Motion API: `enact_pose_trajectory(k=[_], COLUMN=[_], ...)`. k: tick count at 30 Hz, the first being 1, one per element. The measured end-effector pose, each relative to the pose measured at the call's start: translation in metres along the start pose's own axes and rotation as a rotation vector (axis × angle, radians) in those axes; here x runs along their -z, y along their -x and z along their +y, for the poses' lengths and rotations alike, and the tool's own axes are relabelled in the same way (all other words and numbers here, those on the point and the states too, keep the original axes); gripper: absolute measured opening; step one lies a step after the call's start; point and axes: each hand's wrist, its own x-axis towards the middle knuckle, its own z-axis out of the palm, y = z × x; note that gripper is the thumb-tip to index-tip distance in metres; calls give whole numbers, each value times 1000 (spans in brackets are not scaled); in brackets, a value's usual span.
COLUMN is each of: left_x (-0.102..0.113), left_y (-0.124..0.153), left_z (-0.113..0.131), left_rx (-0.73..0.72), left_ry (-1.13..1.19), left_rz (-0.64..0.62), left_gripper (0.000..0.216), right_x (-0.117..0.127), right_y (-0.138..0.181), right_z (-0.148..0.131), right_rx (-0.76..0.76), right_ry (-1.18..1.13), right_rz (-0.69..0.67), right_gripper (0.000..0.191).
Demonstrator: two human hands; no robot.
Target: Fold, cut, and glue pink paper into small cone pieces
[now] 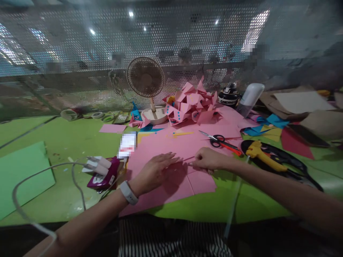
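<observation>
Pink paper (pixel 152 146) lies in overlapping sheets across the middle of the table. My left hand (pixel 157 170) rests flat on it, fingers stretched out to the right and pressed close to a folded sheet. Just to the right, my right hand (pixel 207 159) is closed, thumb and forefinger pinched at that pink sheet's edge; the exact grip is partly hidden by the fingers. Beyond the right hand, black-handled scissors (pixel 217 140) lie with blades pointing left. Beside them is a cutter with an orange-red handle (pixel 232 147).
A fan (pixel 146 78) stands behind, next to a heap of folded pink paper shapes (pixel 190 103). To the right, a yellow glue gun (pixel 265 157) rests on a black tray (pixel 300 166). At left are a purple power block with white chargers (pixel 100 175), cables and green paper (pixel 24 175).
</observation>
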Motion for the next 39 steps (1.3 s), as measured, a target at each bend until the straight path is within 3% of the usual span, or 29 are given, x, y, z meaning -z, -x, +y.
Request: enact_pose_trajectory(k=[5, 7, 12, 17, 20, 23, 25, 27, 29, 31, 35, 39], left_x=[-16, -17, -11, -8, -9, -10, -11, -11, -10, -10, -11, -12], left_y=[11, 12, 13, 12, 13, 14, 15, 15, 15, 14, 14, 13], left_z=[-9, -8, -5, -6, -7, -9, -10, -11, -11, -11, -13, -13], left_rx=[-30, -32, -54, -62, -64, -65, -68, -71, -69, -65, -68, -72], left_ry=[-203, -206, -158, -148, -138, -121, -112, -103, -93, -85, -85, -90], left_rz=[-216, -236, -250, -292, -298, -286, -272, -264, -260, -258, -244, -225], left_gripper=[67, 66, 71, 80, 82, 83, 83, 84, 84, 83, 71, 59], right_x=[-5, -3, -4, -20, -28, -33, -36, -39, -40, -39, -38, -44], right_y=[-4, 0, 13, 10, 10, 14, 15, 14, 10, 4, -5, -8], right_z=[-3, 0, 4, -7, -13, -14, -11, -8, -6, -6, -7, -6], right_rx=[-61, -63, -129, -208, -164, 92, 301, 424, 456, 436, 344, 323], right_ry=[90, 120, 131, 145, 247, 397, 428, 385, 308, 232, 147, 179], right_rz=[39, 15, -234, -265, -143, 191, 322, 323, 307, 286, 240, 335], right_gripper=[43, 41, 47, 36, 27, 13, 23, 22, 14, 15, 36, 35])
